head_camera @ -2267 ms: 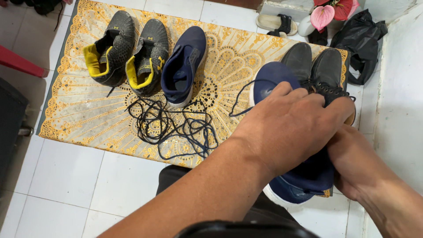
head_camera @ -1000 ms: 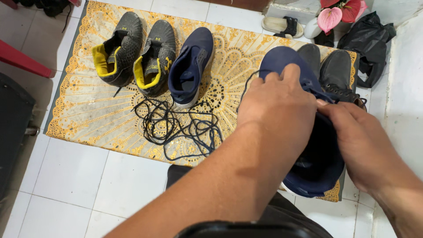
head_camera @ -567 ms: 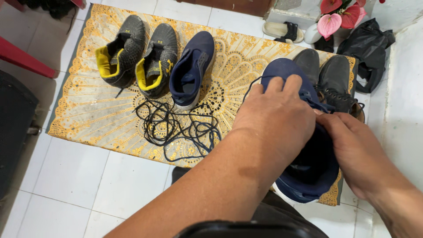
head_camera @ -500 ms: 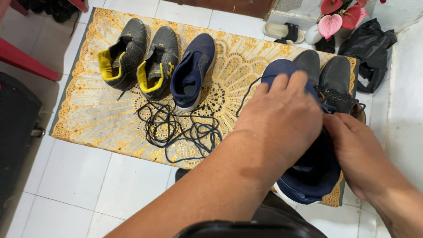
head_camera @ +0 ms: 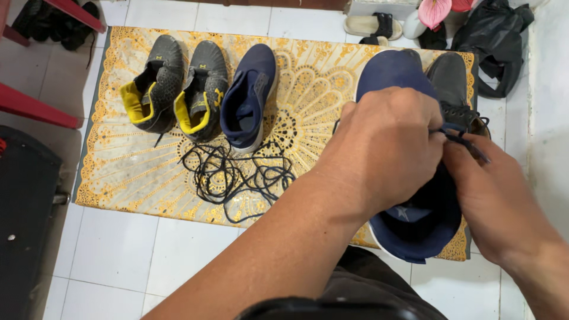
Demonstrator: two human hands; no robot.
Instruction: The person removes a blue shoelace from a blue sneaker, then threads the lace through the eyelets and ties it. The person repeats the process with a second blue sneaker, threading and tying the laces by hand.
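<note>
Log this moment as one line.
left hand: on navy shoe | right hand: pinching dark lace | loose laces: on mat

Tangled laces [head_camera: 237, 178] and shoes [head_camera: 201, 92] crowd the mat [head_camera: 314, 83].

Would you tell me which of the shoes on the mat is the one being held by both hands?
The navy shoe at the right, gripped by left hand and right hand; the other shoes lie untouched.

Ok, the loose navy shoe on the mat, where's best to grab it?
Take the navy shoe by its heel collar, from the near side. The opening gapes toward the camera with no lace across it, so fingers can hook inside. The tangled laces lie just in front; reach over them.
</note>
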